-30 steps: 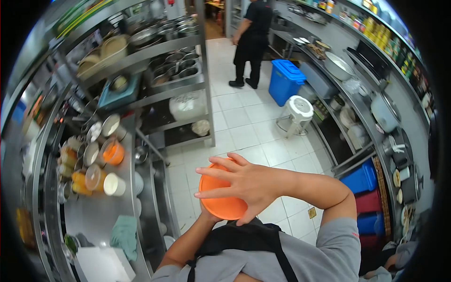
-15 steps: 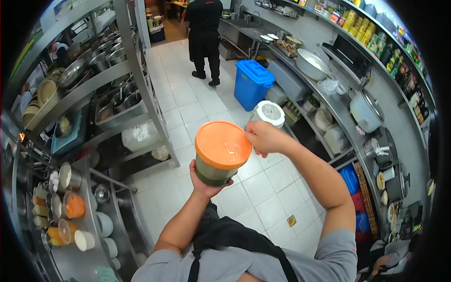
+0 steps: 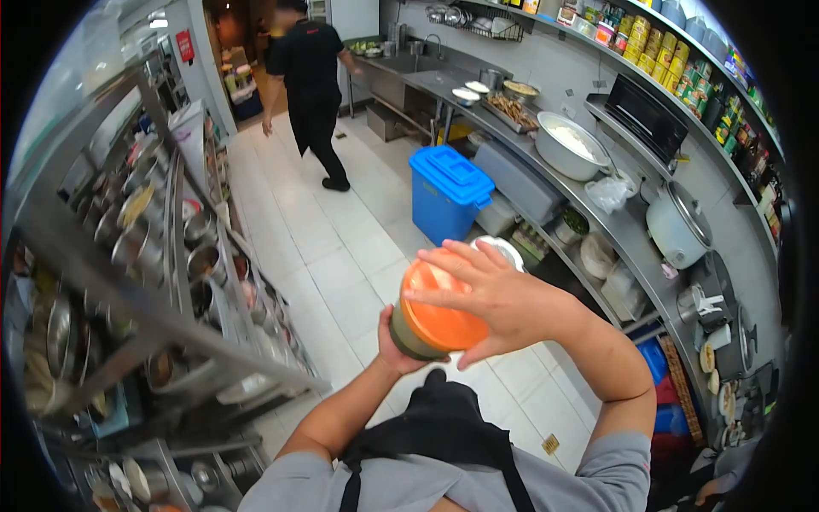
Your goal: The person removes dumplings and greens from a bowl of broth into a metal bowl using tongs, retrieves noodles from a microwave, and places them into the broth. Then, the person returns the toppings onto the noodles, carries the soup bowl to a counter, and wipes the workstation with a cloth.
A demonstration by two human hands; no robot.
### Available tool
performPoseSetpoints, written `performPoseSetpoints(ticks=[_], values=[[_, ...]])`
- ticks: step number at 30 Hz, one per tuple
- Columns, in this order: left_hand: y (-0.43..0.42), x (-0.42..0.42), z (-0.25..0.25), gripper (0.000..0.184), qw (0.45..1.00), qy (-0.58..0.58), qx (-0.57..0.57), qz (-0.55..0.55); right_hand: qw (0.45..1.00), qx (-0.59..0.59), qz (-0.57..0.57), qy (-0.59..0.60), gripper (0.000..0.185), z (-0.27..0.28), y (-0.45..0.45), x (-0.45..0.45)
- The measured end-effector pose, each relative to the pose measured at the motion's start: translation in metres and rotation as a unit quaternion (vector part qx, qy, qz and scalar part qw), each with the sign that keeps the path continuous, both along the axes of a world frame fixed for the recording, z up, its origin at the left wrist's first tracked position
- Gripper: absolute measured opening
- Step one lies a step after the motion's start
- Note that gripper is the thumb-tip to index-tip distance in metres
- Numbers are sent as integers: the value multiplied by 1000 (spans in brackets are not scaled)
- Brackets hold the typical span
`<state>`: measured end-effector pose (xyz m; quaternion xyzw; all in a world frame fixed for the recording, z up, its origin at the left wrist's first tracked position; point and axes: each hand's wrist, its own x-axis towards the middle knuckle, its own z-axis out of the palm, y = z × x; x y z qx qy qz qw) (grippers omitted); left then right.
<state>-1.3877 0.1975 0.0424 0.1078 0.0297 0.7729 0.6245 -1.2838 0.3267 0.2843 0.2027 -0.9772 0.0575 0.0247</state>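
Observation:
A round plastic tub (image 3: pixel 407 338) with an orange lid (image 3: pixel 437 320) is held up in front of my chest, its dark green contents showing through the clear wall. My left hand (image 3: pixel 394 350) wraps around its side and base from the left. Over the lid lies my right hand (image 3: pixel 499 294), fingers spread wide and stretched out, covering the lid's upper right part. Whether the palm presses on the lid cannot be made out. The tub tilts slightly to the left.
A metal rack (image 3: pixel 171 316) of pots stands on the left. Beyond the tub are a blue lidded bin (image 3: pixel 448 196) and a person in black (image 3: pixel 311 85) on the tiled floor. Along the right, a steel counter (image 3: pixel 627 213) carries a white basin (image 3: pixel 570 158) and a rice cooker (image 3: pixel 678 226).
My right hand has gone from gripping the lid's edge to lying spread over it. The tub has shifted right and slightly down in view. The person in black has turned and stepped left.

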Motion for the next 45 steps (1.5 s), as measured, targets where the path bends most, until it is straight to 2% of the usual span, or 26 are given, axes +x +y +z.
performPoseSetpoints(ticks=[1,2,4,5,7,8,9,10,12,13,15,16,18,22,24,25,27,28,29,30,32,35,39,41,42,45], values=[[15,-15,4,88,1000,-5,-10,-4,999,2,3,-49,101,-6,17,-24],[31,-32,7,87,1000,-22,-14,-7,999,6,3,-38,101,-9,32,-46],[54,-68,15,85,997,63,-21,33,994,41,67,-78,99,-16,60,-93],[67,-87,25,85,996,73,-18,39,994,54,84,-52,97,-21,76,-118],[88,-124,54,82,996,-64,-60,13,993,32,96,-67,96,-23,102,-173],[94,-150,39,82,996,-59,-60,25,991,3,102,-92,95,-24,109,-199],[102,-184,6,81,1000,-26,-2,-5,992,39,106,-58,80,-19,118,-227],[110,-216,-15,80,998,11,57,-34,990,50,120,-49,80,-17,129,-260],[115,-265,-18,79,998,2,64,1,994,-8,89,-58,50,-21,144,-331],[116,-287,-17,78,998,-11,55,43,993,-2,106,-57,50,-20,150,-370],[119,-332,-20,76,992,-20,53,113,995,24,46,-82,28,-22,157,-449],[119,-357,-19,76,990,-19,60,128,994,32,61,-81,28,-29,162,-485],[116,-409,-20,77,987,-28,53,149,993,-60,90,-40,30,-44,172,-556],[114,-517,-41,77,984,-19,49,169,991,-60,111,-49,29,-62,184,-667],[122,-565,-40,76,985,-93,82,123,982,-176,58,-45,36,-69,192,-701],[124,-593,-48,78,989,-58,34,134,980,-184,10,-80,39,-77,202,-720],[130,-648,-45,78,991,-46,51,119,975,-190,-39,-105,41,-88,224,-758],[135,-674,-41,78,992,-43,63,98,941,-284,-82,-165,40,-93,235,-771],[139,-699,-38,77,994,-30,12,101,890,-377,-127,-224,38,-100,243,-783],[147,-724,-39,77,995,-32,9,92,887,-382,-134,-223,38,-106,249,-799],[168,-772,-44,76,992,9,-51,117,819,-509,-138,-224,30,-121,262,-833],[199,-850,-50,76,995,-19,-44,88,785,-551,-172,-223,30,-130,290,-894],[247,-959,-51,75,995,-8,-67,67,788,-552,-181,-204,30,-147,340,-995],[266,-1010,-51,76,991,-21,-108,79,735,-626,-168,-201,29,-156,361,-1053],[275,-1036,-43,77,985,-37,-145,91,735,-627,-165,-197,29,-159,369,-1080],[288,-1111,-21,82,984,-30,-134,117,707,-657,-158,-209,29,-157,383,-1163]])
